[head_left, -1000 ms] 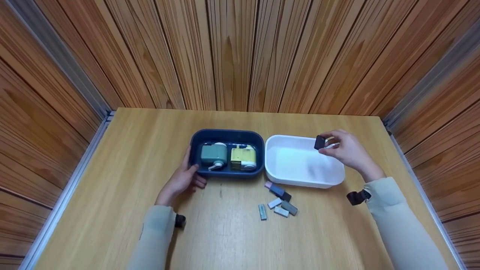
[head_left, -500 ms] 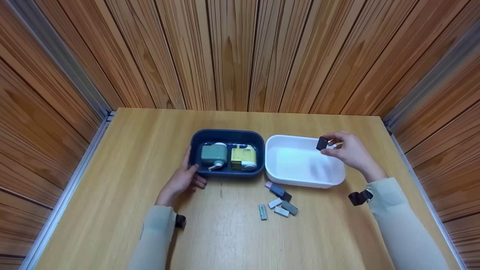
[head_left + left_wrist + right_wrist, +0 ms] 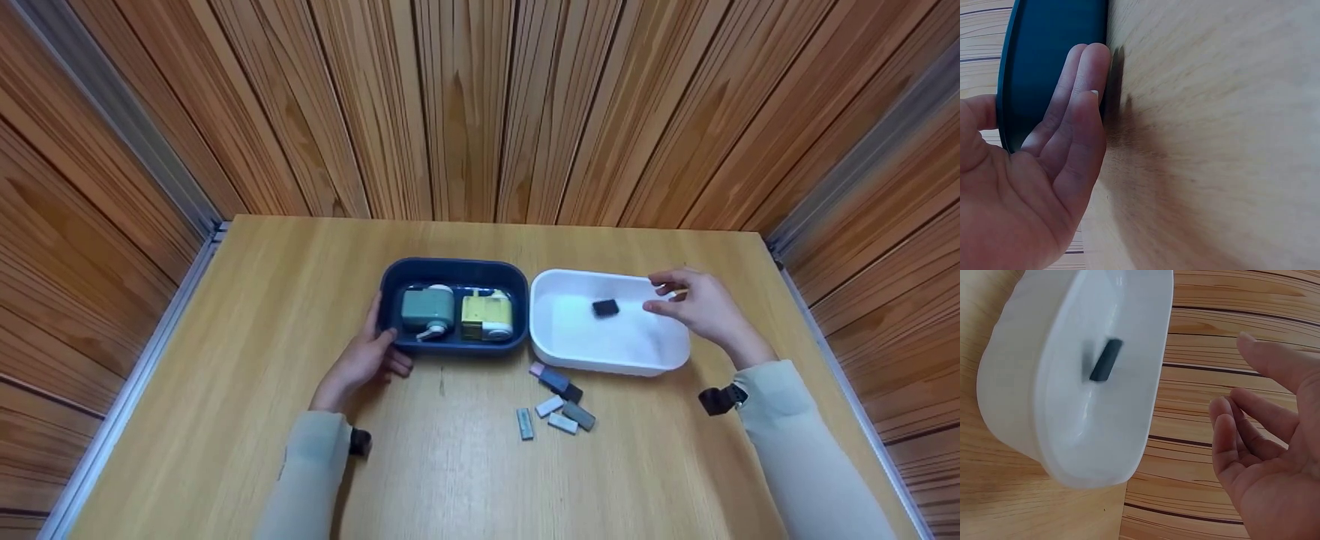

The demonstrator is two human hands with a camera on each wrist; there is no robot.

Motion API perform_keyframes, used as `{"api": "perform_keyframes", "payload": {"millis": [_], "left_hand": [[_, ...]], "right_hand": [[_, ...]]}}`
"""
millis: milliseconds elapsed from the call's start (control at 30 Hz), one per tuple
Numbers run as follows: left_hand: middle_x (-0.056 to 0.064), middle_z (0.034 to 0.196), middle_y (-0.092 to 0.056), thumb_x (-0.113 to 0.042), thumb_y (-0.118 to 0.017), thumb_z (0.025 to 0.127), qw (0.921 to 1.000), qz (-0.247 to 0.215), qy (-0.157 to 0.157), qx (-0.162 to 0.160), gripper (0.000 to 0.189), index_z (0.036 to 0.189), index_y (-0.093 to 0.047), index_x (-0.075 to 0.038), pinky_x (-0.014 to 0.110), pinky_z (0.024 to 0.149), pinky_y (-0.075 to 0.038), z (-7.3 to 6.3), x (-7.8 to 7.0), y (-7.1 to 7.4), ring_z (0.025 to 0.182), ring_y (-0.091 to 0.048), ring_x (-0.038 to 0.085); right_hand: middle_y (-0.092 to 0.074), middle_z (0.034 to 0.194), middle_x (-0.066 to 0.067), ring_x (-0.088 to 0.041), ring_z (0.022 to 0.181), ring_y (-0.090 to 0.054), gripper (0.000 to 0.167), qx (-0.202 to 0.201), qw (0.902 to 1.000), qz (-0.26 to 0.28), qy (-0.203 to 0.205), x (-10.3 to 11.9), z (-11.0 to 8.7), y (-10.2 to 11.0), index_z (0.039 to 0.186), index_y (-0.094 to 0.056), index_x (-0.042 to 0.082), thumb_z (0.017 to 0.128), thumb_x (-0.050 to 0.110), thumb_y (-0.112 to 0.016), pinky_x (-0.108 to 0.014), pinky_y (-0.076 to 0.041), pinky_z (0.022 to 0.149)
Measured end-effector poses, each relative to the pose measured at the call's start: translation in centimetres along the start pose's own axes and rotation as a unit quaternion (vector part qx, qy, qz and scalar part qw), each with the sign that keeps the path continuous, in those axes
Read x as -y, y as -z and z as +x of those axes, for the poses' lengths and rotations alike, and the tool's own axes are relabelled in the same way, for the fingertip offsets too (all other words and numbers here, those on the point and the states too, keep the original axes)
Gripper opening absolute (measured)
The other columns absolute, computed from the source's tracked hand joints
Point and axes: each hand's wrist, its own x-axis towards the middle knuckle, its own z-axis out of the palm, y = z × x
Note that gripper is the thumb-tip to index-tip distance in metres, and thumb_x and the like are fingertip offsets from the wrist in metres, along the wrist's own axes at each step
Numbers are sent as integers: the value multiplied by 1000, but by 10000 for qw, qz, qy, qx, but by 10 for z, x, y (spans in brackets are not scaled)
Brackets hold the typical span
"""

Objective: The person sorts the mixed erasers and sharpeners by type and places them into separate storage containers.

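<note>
My left hand [image 3: 364,356] grips the near left corner of a navy blue tub [image 3: 454,349], thumb over the rim and fingers along the outer wall. In the tub lie a green crank pencil sharpener [image 3: 427,308] and a yellow one [image 3: 487,315]. A small black block [image 3: 605,308], blurred, is inside the white tub [image 3: 551,341], apart from my right hand [image 3: 697,304]. That hand is over the tub's right rim, thumb and fingers parted, nothing between them. In the right wrist view the block [image 3: 1107,360] casts a shadow on the white wall.
Several small eraser-like blocks lie on the table in front of the white tub, among them a pink and blue one [image 3: 550,376], a grey one [image 3: 579,415] and a light blue one [image 3: 525,424]. Wood-panelled walls [image 3: 480,112] enclose the table [image 3: 442,465].
My right hand has let go of the black block, which has dropped down and left into the white tub. The left hand and navy tub have stayed put.
</note>
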Motion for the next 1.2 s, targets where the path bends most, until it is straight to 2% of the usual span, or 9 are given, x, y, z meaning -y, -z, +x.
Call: {"api": "perform_keyframes", "payload": {"millis": [267,567,700,867,1033,1200], "left_hand": [[24,92,-70,-24,-35,109,9999,-25,-98,45,67,155,5,-50,40,66,-54,1,1,-1,84,-70,38],[25,95,-70,-25,-35,109,9999,30,-85,96,67,154,6,-53,40,65,-53,1,-1,0,86,-70,40],[25,95,-70,-25,-34,109,9999,30,-84,100,66,154,6,-54,41,66,-53,1,0,0,86,-70,39],[23,94,-70,-26,-34,109,10000,36,-77,50,66,154,5,-54,40,67,-54,2,0,0,85,-70,37],[22,94,-70,-27,-35,109,10000,7,-6,2,66,153,4,-56,40,67,-54,1,-1,0,85,-70,37],[24,96,-70,-26,-36,109,9999,16,-51,102,67,153,5,-55,38,63,-52,0,-1,0,86,-70,40]], "right_hand": [[-59,125,-19,-34,111,-56,59,-59,9999,48,135,2,-5,0,134,-59,1,90,36,-75,-49,-49,93],[-57,128,-18,-35,116,-55,59,-23,9993,216,291,4,-9,-3,136,-57,3,90,36,-75,-52,-47,98],[-58,129,-17,-33,116,-57,61,17,9992,253,323,3,-11,-5,137,-57,5,90,39,-74,-40,-50,96],[-58,131,-18,-34,115,-59,62,79,9983,486,322,2,-15,-7,138,-56,5,90,39,-75,-21,-51,88],[-57,132,-19,-35,117,-57,59,74,9961,774,427,2,-18,-11,138,-55,3,91,32,-75,-15,-48,87],[-56,134,-18,-31,118,-57,56,54,9936,922,652,3,-24,-17,138,-55,2,91,25,-75,-12,-46,87]]}}
